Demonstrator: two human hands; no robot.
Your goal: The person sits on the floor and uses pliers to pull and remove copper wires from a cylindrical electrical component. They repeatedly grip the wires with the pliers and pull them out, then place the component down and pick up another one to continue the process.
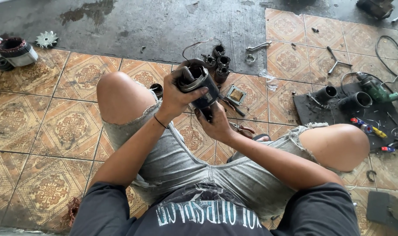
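I sit on a tiled floor with knees apart. My left hand point(178, 92) grips the upper end of a dark cylindrical motor housing point(200, 84) with a shiny metal rim, held between my knees. My right hand point(213, 123) clasps the lower end of the same housing from below. Just beyond it, several small dark stator parts point(219, 63) with thin wires stand on the floor.
A wound stator point(14, 50) and a toothed fan disc point(46, 39) lie far left. On a black mat point(321, 111) at right are two dark cylinders point(355, 101), a green power tool point(373, 89) and screwdrivers. A wrench point(259, 46) lies beyond.
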